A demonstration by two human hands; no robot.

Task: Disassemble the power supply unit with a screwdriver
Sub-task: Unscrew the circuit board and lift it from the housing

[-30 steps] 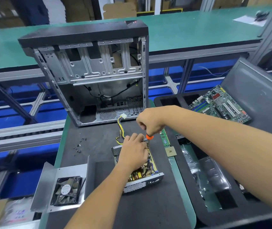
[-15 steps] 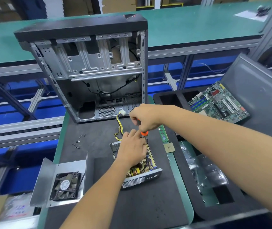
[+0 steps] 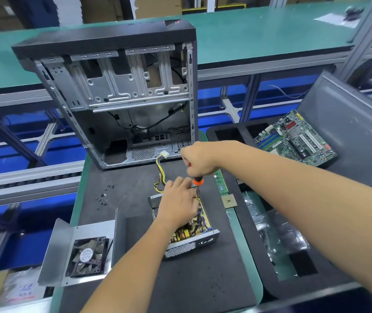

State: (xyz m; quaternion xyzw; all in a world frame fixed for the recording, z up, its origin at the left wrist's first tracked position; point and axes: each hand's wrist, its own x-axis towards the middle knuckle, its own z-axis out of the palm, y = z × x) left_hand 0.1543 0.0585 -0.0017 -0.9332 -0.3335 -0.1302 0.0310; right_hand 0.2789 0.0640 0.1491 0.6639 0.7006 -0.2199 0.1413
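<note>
Centrally, slightly below mid-frame, the opened power supply unit (image 3: 191, 236) is laid on the dark mat (image 3: 203, 279) of the bench (image 3: 246, 249), circuit board exposed. It is pressed down by the left hand (image 3: 177, 203), fingers curled at the screwdriver shaft. The orange-collared screwdriver (image 3: 197, 182) is gripped upright in the fisted right hand (image 3: 199, 160). Listed elsewhere: empty computer case (image 3: 121, 91) upper centre; loose screws (image 3: 103, 195) centre left; fan on metal cover (image 3: 85, 256) lower left; motherboard (image 3: 293, 138) at right.
</note>
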